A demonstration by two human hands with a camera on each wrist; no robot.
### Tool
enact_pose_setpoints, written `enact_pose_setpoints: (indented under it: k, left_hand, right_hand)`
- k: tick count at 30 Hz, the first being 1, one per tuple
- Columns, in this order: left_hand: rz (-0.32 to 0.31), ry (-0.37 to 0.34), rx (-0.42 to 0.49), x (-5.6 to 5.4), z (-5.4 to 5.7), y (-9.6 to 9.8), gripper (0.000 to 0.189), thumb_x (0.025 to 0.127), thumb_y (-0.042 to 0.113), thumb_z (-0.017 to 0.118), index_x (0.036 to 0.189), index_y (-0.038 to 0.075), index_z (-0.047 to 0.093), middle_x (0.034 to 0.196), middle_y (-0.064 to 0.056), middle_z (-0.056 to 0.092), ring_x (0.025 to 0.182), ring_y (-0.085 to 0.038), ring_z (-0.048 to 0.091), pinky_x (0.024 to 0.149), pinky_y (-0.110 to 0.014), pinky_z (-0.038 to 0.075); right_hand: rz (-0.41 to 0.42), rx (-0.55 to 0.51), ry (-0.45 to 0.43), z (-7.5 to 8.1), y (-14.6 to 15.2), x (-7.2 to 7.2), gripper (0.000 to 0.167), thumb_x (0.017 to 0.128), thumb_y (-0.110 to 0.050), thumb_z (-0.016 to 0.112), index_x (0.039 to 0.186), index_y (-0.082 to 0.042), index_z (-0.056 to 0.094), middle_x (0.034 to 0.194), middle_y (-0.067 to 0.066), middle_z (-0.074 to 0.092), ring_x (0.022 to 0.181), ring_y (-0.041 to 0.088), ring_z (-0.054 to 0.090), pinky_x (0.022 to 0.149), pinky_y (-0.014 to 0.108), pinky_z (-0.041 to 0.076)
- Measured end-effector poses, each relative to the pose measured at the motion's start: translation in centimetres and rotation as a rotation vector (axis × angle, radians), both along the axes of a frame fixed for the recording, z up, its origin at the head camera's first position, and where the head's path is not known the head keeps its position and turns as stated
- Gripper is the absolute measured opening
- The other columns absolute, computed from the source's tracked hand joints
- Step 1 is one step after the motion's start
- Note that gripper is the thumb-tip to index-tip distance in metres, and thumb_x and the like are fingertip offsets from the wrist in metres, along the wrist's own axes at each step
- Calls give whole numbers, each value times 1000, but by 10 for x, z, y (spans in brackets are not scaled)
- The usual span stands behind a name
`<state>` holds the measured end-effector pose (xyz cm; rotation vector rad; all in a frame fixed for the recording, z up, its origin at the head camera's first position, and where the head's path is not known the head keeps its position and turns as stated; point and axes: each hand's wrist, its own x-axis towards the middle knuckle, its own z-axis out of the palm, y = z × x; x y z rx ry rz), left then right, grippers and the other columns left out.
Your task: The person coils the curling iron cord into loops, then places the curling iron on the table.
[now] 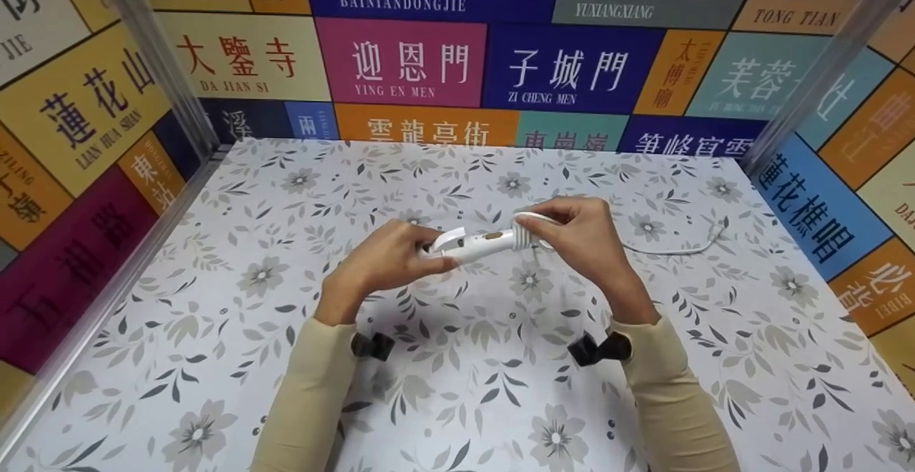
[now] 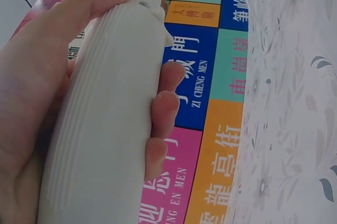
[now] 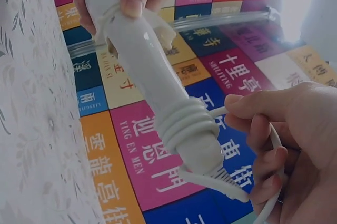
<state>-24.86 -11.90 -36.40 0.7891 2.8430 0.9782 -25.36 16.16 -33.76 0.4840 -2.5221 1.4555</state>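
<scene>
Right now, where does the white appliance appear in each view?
Head: white appliance, just below centre.
Left wrist: white appliance, left of centre, spanning top to bottom.
Right wrist: white appliance, slanting from upper left past centre.
Shared landmark: pink YING EN MEN panel.

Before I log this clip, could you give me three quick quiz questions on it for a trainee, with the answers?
1. Multiple choice: where is the white cord coiled? A) around the left sleeve; B) around the white appliance, near one end; C) around the right sleeve.
2. True or false: the left hand is lying flat on the tabletop.
3. Fill in the missing word: the cord runs between the thumb and fingers of the ____ hand.

Key:
1. B.
2. False; the left hand grips the appliance.
3. Right; the right hand holds the cord.
</scene>
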Motion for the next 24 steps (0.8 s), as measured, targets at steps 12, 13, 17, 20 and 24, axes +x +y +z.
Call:
enact_pose_setpoints:
  k: [12, 13, 17, 20, 24]
  left_hand:
    - [94, 69, 53, 0, 4, -7, 28, 89, 41, 71, 103, 17, 76, 87, -1, 71, 66, -15, 55, 62, -29, 45]
    - [102, 67, 55, 0, 4, -7, 27, 89, 41, 71, 103, 17, 76, 86, -2, 70, 66, -15, 55, 62, -29, 45]
    - [125, 57, 73, 0, 4, -8, 25, 89, 39, 72, 101, 17, 76, 82, -1, 68, 64, -14, 53, 59, -28, 43]
    - [135, 43, 115, 0, 4, -9, 23, 89, 38, 73, 100, 17, 77, 78, 0, 65, 61, -13, 49, 55, -27, 39]
    - [152, 3, 183, 1, 5, -9, 22, 89, 38, 74, 101, 20, 78, 74, 1, 62, 59, -12, 47, 52, -26, 37]
  right_hand:
    - [56, -5, 66, -1, -13, 8, 17, 95, -24, 70, 104, -13, 80, 76, 8, 73, 60, 14, 58, 53, 21, 42]
    - [57, 0, 64, -2, -13, 8, 18, 96, -24, 69, 104, -13, 80, 76, 7, 74, 60, 15, 60, 53, 21, 43]
    - [76, 20, 42, -3, -16, 8, 21, 97, -25, 67, 107, -12, 79, 79, 7, 75, 65, 15, 65, 57, 21, 49]
    - [106, 29, 20, -4, -17, 8, 22, 98, -25, 66, 108, -11, 78, 82, 7, 75, 68, 15, 68, 62, 23, 54]
    - [156, 40, -4, -5, -15, 8, 22, 99, -24, 64, 110, -10, 78, 87, 7, 77, 73, 15, 71, 65, 25, 55]
